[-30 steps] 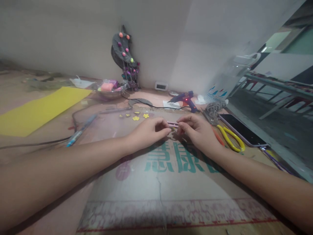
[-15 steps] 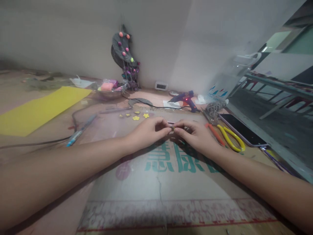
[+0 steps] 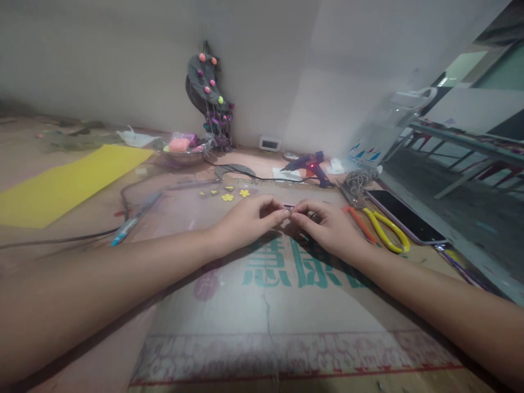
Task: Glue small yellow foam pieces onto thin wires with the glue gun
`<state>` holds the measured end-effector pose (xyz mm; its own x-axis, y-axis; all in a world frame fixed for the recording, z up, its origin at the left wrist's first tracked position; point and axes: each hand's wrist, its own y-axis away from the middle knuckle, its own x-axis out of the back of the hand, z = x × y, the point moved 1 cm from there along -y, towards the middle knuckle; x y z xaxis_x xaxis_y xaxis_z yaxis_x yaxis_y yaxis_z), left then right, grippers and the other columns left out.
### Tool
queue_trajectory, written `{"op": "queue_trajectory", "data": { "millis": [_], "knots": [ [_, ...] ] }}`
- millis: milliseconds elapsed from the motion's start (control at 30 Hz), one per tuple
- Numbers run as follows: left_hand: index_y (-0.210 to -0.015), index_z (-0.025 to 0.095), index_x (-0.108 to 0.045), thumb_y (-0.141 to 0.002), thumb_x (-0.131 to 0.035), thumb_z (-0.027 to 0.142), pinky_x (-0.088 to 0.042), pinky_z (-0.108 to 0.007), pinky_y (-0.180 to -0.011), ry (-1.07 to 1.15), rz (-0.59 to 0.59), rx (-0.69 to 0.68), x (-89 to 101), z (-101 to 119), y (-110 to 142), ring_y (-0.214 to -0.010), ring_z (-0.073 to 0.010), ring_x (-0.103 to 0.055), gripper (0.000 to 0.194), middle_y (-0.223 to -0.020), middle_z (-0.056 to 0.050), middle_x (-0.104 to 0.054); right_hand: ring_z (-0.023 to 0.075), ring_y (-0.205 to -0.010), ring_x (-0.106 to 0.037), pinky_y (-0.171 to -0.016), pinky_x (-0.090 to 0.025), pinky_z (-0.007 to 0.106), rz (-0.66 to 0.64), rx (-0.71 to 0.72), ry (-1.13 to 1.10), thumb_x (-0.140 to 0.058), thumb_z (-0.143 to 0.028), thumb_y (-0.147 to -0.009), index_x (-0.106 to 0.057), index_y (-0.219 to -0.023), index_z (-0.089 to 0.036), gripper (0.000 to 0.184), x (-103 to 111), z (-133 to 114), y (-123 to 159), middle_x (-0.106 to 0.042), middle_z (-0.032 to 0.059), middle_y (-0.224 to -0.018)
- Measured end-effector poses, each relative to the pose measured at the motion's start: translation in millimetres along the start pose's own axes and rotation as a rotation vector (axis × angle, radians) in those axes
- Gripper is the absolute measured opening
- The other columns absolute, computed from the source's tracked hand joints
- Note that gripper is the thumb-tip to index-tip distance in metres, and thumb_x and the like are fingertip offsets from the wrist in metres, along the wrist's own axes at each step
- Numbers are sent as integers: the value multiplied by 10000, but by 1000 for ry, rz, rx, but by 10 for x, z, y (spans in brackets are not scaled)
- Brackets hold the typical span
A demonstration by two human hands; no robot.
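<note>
My left hand and my right hand meet fingertip to fingertip over a flattened cardboard sheet with green print. Both pinch a small purple strip, mostly hidden between the fingers. Both hands rest low on the cardboard, fingers curled closed. Small yellow flower cut-outs lie just beyond my left hand.
Yellow and orange scissors, a phone and a coil of grey string lie to the right. A purple glue gun with a lit lamp stands behind. A yellow sheet, a pen and a bowl are to the left.
My right hand slid left until its fingertips met my left hand's. The purple strip, plainly visible before, is now almost covered by the fingers.
</note>
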<state>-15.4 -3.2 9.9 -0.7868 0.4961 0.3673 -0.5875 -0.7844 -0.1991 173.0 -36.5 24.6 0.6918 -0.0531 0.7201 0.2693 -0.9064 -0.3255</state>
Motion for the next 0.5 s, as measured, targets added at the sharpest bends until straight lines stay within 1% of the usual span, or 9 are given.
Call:
{"op": "queue_trajectory", "data": {
  "millis": [167,200,267,367,433,500],
  "knots": [
    [-1037,171,-558,-890,-555,414,-526,-277,-694,88,55,-15,0,-20,-8,-769,-146,-657,284,-915,-44,-667,184,-766,-656,-679,-481,287,5,10,0,-559,-336,-880,-631,-772,-194,193,5,-18,10,-703,35,-793],
    [-1012,173,-548,-897,-542,418,-518,-272,-682,90,75,-23,6,-24,-11,-748,-140,-648,271,-886,-34,-660,187,-772,-657,-684,-485,291,3,4,-14,-558,-342,-881,-627,-773,-194,196,3,-20,14,-704,39,-802],
    [-890,174,-539,-919,-499,420,-491,-259,-657,34,117,-34,26,-25,-15,-706,-132,-617,251,-797,-14,-638,192,-776,-657,-690,-490,299,7,-6,-45,-558,-351,-882,-619,-777,-195,198,-3,-21,22,-706,45,-814],
    [-726,171,-523,-947,-430,399,-439,-247,-613,-108,140,-36,58,-11,-19,-659,-127,-563,331,-688,-2,-596,191,-765,-651,-692,-492,304,-3,-13,-70,-556,-348,-884,-611,-783,-194,192,-10,-20,27,-702,47,-809],
    [-709,169,-542,-955,-404,392,-422,-249,-609,-151,125,-43,67,5,-20,-659,-131,-550,360,-675,-2,-591,185,-757,-647,-690,-490,300,-17,-8,-75,-551,-342,-888,-609,-777,-192,195,-12,-17,26,-700,46,-804],
    [-738,166,-575,-950,-412,404,-428,-254,-632,-157,104,-52,65,19,-19,-691,-138,-563,359,-704,-7,-607,177,-743,-643,-682,-485,292,-29,6,-65,-548,-332,-890,-606,-761,-189,201,-14,-14,21,-696,44,-800]
  ]
}}
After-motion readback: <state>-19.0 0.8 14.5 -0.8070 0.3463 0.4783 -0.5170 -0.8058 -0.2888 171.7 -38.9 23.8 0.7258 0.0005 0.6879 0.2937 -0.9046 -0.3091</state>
